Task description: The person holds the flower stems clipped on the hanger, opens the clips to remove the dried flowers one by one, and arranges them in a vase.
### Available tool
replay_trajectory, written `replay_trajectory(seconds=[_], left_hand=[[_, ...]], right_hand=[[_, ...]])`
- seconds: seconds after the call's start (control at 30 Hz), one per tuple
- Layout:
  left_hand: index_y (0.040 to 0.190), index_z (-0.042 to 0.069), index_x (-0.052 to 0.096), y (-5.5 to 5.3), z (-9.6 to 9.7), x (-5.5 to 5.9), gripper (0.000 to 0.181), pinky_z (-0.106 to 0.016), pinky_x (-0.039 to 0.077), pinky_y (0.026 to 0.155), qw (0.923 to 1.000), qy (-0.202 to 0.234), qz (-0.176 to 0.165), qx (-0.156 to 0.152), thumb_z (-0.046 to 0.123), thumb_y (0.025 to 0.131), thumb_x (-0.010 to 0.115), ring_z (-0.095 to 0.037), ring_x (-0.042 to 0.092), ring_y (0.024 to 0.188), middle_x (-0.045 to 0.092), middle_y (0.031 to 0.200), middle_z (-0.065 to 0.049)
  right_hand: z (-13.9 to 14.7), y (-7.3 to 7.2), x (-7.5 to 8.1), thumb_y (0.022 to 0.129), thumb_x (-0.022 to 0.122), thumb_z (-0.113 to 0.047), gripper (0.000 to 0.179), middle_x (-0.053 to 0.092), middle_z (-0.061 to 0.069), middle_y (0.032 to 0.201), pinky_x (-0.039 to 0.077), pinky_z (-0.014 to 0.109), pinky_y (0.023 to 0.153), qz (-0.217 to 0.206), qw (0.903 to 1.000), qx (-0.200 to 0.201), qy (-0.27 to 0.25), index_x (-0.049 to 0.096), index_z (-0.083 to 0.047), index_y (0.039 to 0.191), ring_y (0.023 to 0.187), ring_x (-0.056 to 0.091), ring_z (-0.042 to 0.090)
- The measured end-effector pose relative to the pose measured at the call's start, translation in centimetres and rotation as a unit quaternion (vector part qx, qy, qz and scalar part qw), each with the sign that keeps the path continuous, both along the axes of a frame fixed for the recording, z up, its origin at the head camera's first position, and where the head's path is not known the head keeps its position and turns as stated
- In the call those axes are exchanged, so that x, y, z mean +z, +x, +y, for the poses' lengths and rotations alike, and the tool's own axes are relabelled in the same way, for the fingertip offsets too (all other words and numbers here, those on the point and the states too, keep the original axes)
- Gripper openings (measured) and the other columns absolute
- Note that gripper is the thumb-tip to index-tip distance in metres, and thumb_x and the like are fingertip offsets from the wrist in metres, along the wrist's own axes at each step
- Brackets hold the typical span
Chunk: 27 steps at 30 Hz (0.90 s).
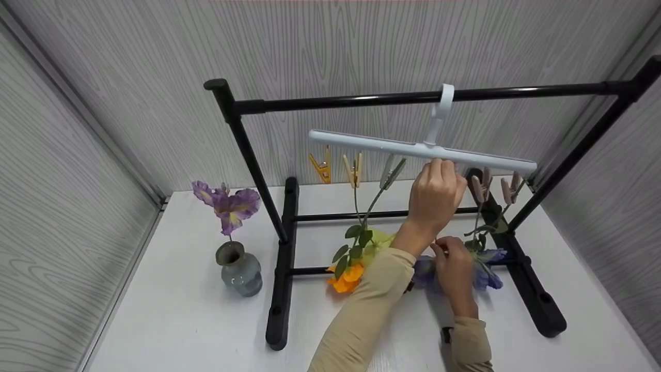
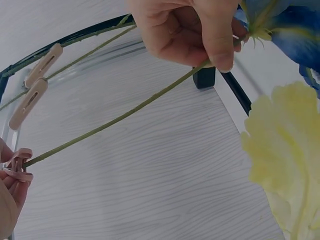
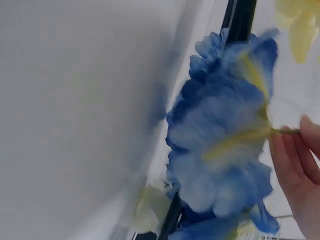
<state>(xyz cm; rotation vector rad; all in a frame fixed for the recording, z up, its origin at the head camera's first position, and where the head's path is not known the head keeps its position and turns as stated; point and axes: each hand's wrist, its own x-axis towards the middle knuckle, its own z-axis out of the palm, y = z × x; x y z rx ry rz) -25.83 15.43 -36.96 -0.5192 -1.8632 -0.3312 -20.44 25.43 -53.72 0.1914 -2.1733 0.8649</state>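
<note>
My left hand [image 1: 435, 194] is raised just under the pale blue hanger [image 1: 377, 144]. In the left wrist view its fingertips pinch a pink clothespin [image 2: 19, 165], which meets the end of a long green flower stem [image 2: 115, 121]. Lower down, my right hand [image 1: 454, 268] pinches that stem close to the bloom. The right wrist view shows the blue flower [image 3: 225, 135] hanging head-down beside the right hand [image 3: 300, 175]. Two more pink clothespins [image 1: 508, 189] hold stems at the hanger's right end. In the head view, my left hand hides the clothespin it grips.
A black rack [image 1: 335, 103] carries the hanger. Left of my hands hang an orange clothespin [image 1: 324, 168], an orange flower [image 1: 346, 279] and a yellow flower [image 2: 287, 155]. A blue-grey vase [image 1: 241, 274] with a purple flower [image 1: 230, 206] stands on the white table [image 1: 170, 310].
</note>
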Motion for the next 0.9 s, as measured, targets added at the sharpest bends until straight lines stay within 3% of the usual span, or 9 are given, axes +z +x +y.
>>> replay_trajectory(seconds=[0.17,0.4,0.7,0.9], left_hand=[[0.087,0.007,0.065,-0.2,0.1,-0.1,0.007,-0.018,0.050,0.063,0.9998,0.008,-0.003,-0.016,0.011,0.087,0.070,-0.011,0.057,0.067,0.059,0.079,-0.002],[0.089,0.006,0.065,-0.3,0.1,-0.2,0.009,-0.018,0.052,0.067,0.9996,0.007,-0.015,-0.025,0.012,0.088,0.072,-0.012,0.060,0.070,0.061,0.082,-0.002],[0.098,0.004,0.065,-0.2,-0.5,-0.3,0.017,-0.020,0.054,0.071,0.9980,-0.009,-0.050,-0.037,0.017,0.091,0.073,-0.014,0.063,0.076,0.064,0.090,-0.004],[0.103,0.004,0.065,0.1,-0.9,-0.5,0.018,-0.020,0.055,0.076,0.9981,-0.025,-0.056,-0.009,0.018,0.094,0.071,-0.014,0.063,0.080,0.063,0.094,-0.005]], right_hand=[[1.3,0.3,0.6,0.082,0.078,0.014,0.020,0.065,0.014,0.079,0.055,0.051,0.066,-0.059,0.9981,0.011,0.013,0.064,0.001,0.082,0.072,0.067,0.033],[1.8,0.4,1.3,0.080,0.078,0.017,0.024,0.065,0.014,0.080,0.059,0.051,0.068,-0.098,0.9931,0.056,0.032,0.061,0.000,0.079,0.075,0.069,0.032],[1.8,0.3,1.1,0.076,0.079,0.019,0.025,0.064,0.014,0.079,0.059,0.049,0.065,-0.060,0.9960,0.047,0.046,0.063,0.000,0.077,0.072,0.069,0.031],[1.6,0.2,0.8,0.075,0.080,0.019,0.026,0.063,0.016,0.078,0.058,0.049,0.063,-0.035,0.9971,0.046,0.049,0.062,0.002,0.078,0.070,0.068,0.032]])
